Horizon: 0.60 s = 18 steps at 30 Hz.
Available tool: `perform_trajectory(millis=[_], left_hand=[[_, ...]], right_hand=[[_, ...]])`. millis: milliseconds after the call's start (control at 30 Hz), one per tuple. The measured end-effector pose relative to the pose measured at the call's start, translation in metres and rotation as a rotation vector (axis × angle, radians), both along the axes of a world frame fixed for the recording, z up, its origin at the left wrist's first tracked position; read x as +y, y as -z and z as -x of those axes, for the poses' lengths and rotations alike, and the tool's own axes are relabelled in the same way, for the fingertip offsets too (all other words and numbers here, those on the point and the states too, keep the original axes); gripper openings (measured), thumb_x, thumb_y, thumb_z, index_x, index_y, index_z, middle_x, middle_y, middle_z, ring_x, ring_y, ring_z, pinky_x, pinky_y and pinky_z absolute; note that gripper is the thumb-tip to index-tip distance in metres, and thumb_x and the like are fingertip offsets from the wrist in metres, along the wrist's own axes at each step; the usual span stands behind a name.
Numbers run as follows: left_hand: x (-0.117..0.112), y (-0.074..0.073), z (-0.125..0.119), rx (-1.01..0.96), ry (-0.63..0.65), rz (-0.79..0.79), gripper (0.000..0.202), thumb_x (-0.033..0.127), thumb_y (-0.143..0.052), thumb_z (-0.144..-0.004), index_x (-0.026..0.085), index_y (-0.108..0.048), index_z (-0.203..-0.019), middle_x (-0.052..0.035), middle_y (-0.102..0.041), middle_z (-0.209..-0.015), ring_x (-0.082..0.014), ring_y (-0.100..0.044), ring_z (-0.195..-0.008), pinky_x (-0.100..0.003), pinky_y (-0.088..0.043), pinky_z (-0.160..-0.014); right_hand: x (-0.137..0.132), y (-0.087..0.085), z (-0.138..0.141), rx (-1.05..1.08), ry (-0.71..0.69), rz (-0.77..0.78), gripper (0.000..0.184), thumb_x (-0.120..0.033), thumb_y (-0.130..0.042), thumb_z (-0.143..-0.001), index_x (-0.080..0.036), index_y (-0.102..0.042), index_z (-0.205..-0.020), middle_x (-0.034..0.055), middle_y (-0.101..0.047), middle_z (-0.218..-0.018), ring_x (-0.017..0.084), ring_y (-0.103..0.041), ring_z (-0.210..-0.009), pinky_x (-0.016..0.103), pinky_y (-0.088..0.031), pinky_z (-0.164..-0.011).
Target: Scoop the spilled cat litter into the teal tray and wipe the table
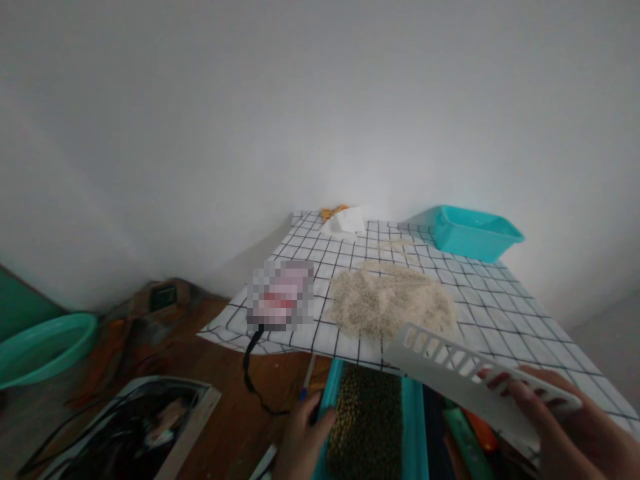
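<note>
My left hand (pixel 303 437) grips the left rim of a turquoise tray (pixel 414 427) filled with small dark green grains (pixel 370 420), held at the table's near edge. My right hand (pixel 565 420) is closed on the rim of a white slotted basket (pixel 450 367), tilted over the tray's right side. Just beyond them a pile of pale grains (pixel 390 300) lies on the white, black-gridded cloth (pixel 505 300) that covers the table.
A second turquoise tray (pixel 475 233) stands at the table's far right by the wall. A white packet (pixel 347 220) lies at the far edge, a blurred pinkish item (pixel 280 297) with a black cord on the left. A green basin (pixel 45 347) and clutter sit lower left.
</note>
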State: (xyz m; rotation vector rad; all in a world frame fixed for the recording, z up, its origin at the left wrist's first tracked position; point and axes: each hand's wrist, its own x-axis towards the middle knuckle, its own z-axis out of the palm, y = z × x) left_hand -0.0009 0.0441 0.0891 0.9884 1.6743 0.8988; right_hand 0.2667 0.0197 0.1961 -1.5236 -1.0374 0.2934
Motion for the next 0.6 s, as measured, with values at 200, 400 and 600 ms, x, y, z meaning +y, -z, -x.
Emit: perform_trajectory(millis=[200,400,600], left_hand=[[0.001,0.007,0.003,-0.06,0.022,-0.002,0.041,0.046,-0.055,-0.066,0.019,-0.074,-0.089,-0.0096,-0.08,-0.096,-0.0307,-0.071,-0.1,-0.036,-0.054,-0.094],[-0.001,0.008,0.002,-0.032,-0.044,0.004,0.047,0.045,-0.054,-0.067,0.015,-0.075,-0.097,-0.0128,-0.079,-0.107,-0.0322,-0.07,-0.106,-0.038,-0.052,-0.1],[0.001,0.0,0.003,-0.001,-0.036,0.022,0.038,0.046,-0.058,-0.067,0.02,-0.075,-0.089,-0.0094,-0.08,-0.104,-0.0323,-0.07,-0.109,-0.035,-0.055,-0.095]], right_hand=[[-0.003,0.0,0.003,0.056,0.146,-0.069,0.031,-0.052,-0.075,-0.078,-0.022,-0.076,-0.086,0.0066,-0.076,-0.087,0.031,-0.07,-0.081,0.035,-0.053,-0.063],[0.027,-0.014,-0.013,0.233,0.197,-0.224,0.027,-0.044,-0.081,-0.072,-0.022,-0.073,-0.085,0.0024,-0.07,-0.084,0.026,-0.065,-0.083,0.036,-0.05,-0.077],[0.079,-0.006,-0.048,0.199,0.187,-0.428,0.026,-0.039,-0.081,-0.072,-0.018,-0.069,-0.079,0.0004,-0.066,-0.074,0.018,-0.06,-0.068,0.031,-0.048,-0.067]])
